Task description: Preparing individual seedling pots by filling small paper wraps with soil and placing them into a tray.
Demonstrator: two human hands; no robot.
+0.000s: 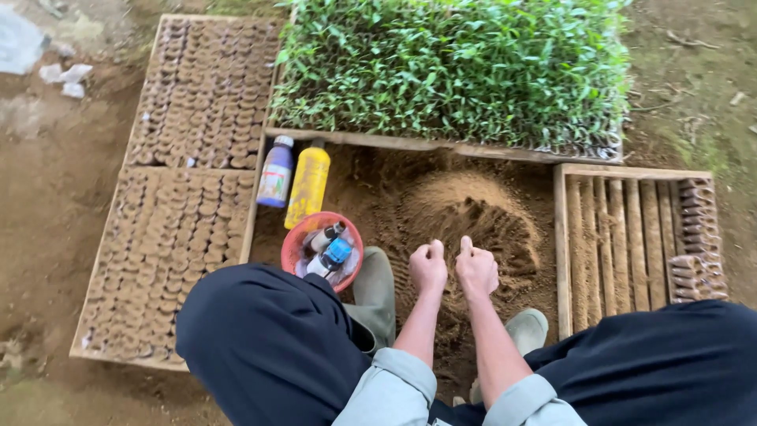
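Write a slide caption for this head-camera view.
Both hands, left hand and right hand, closed over a mound of brown soil beside green seedlings.

Hands: left hand [427,267] and right hand [476,270] side by side, just apart, over the near edge of the soil heap [465,213].
Behind heap: seedling tray [449,71].
Left of heap: two bottles [293,177], upright; bowl [298,237] in front of them, small bottles inside.
Far left: two trays of soil plugs [181,189], one behind the other.
Right: slatted tray [623,237], plugs along its right side.
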